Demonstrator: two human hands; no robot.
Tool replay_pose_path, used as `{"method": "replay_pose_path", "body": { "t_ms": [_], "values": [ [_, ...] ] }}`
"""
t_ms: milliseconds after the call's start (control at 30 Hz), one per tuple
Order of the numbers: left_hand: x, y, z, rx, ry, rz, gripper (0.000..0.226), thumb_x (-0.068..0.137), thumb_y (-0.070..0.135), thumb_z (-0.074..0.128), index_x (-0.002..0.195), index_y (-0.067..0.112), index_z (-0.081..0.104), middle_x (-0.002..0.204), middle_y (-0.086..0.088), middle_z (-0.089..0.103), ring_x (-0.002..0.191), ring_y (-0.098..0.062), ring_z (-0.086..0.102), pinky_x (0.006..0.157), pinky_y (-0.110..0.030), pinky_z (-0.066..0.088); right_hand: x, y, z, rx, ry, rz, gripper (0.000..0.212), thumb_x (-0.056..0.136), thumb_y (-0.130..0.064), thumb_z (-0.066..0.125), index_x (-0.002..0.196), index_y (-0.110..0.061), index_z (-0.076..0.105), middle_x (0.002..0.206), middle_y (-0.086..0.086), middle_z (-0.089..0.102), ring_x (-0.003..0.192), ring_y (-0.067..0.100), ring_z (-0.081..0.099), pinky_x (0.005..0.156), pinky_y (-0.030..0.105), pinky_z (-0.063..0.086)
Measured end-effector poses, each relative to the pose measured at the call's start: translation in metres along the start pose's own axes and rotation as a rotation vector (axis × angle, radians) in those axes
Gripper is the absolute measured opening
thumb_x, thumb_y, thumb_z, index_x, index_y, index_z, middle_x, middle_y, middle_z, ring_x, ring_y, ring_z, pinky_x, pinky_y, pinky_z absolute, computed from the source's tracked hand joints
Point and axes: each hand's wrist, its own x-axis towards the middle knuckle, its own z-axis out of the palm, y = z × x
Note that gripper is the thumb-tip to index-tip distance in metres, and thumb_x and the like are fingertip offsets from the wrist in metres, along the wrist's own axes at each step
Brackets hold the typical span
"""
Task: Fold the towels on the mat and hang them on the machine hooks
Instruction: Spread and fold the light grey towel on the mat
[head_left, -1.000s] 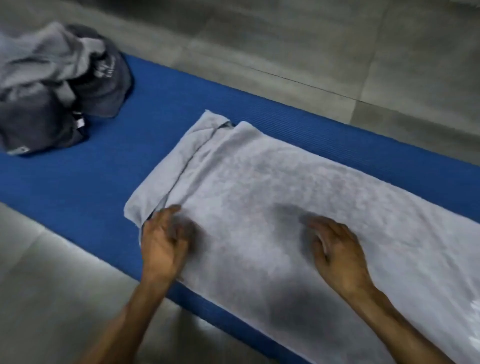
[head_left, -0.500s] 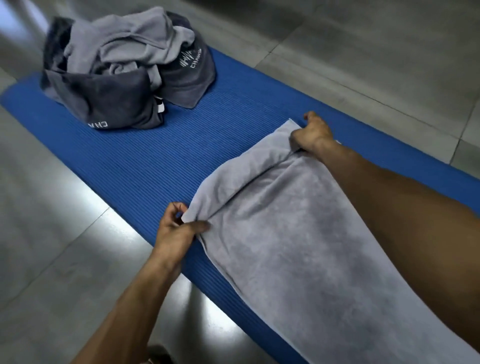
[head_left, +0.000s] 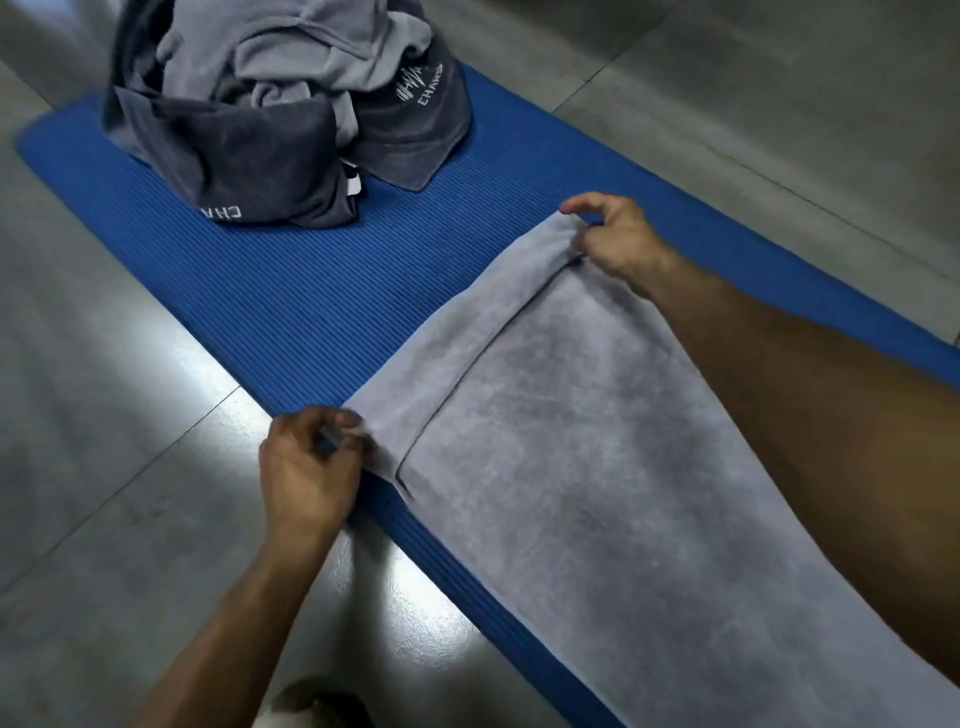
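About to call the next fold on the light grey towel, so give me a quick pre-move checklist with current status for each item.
1. Left hand has a grip on the near corner of the light grey towel: ok, fingers pinch the cloth.
2. Right hand holds the far corner: ok, fingers curled on the edge.
3. Towel lies on the blue mat: ok where visible; its right end runs out of frame.
4. End layers aligned: not ok, the lower layer sticks out past the top edge.
5. Space on the mat toward the towel pile: ok, bare mat between them.
6. Machine hooks ready: cannot tell, not in view.
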Motion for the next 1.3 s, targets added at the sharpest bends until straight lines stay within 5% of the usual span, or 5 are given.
{"method": "replay_pose_path", "body": {
  "t_ms": [300,667,867,1100,1300],
  "values": [
    [-0.017,0.001,0.027,0.747,-0.286,0.362,0.051,0.073,0.024,0.071,0.122,0.021,0.057,0.128,-0.006,0.050,0.109,-0.031,0.047,0.087,-0.045,0.045,-0.009,0.010,0.022,0.178,0.096,0.410,0.014,0.073,-0.007,0.066,0.086,-0.006,0.064,0.072,0.008,0.060,0.060,0.021,0.057,0.055,0.027,0.047],
    [-0.006,-0.018,0.011,0.608,-0.476,0.340,0.035,0.084,0.057,0.042,0.114,0.045,0.054,0.146,-0.007,0.040,0.138,-0.030,0.029,0.105,-0.053,0.036,0.008,0.011,0.020,-0.262,0.067,0.185,0.024,0.087,-0.010,0.062,0.110,-0.012,0.068,0.130,0.009,0.057,0.116,0.024,0.057,0.100,0.028,0.047],
    [0.020,-0.009,0.017,0.490,-0.278,0.170,0.014,0.073,0.013,0.074,0.077,0.024,0.066,0.095,-0.006,0.063,0.098,-0.027,0.055,0.077,-0.027,0.042,0.008,0.011,0.013,-0.073,-0.025,0.198,0.044,0.079,0.012,0.056,0.123,0.007,0.056,0.080,0.008,0.056,0.065,0.018,0.055,0.047,0.018,0.046],
    [-0.001,0.009,0.011,0.793,-0.253,0.443,0.042,0.090,0.048,0.046,0.122,0.023,0.057,0.137,-0.014,0.046,0.118,-0.038,0.045,0.093,-0.053,0.042,-0.029,0.017,0.017,-0.070,0.016,-0.110,0.054,0.086,0.009,0.048,0.138,-0.005,0.049,0.144,0.002,0.038,0.125,0.007,0.044,0.089,-0.006,0.028],
    [-0.026,-0.003,0.009,0.964,-0.489,0.477,0.062,0.087,0.047,0.026,0.140,0.020,0.045,0.146,-0.011,0.044,0.132,-0.032,0.044,0.108,-0.055,0.034,-0.224,0.081,0.065,-0.283,0.118,-0.318,0.049,0.087,-0.011,0.053,0.136,-0.016,0.054,0.153,0.009,0.037,0.135,0.028,0.042,0.110,0.039,0.037]
  ]
}}
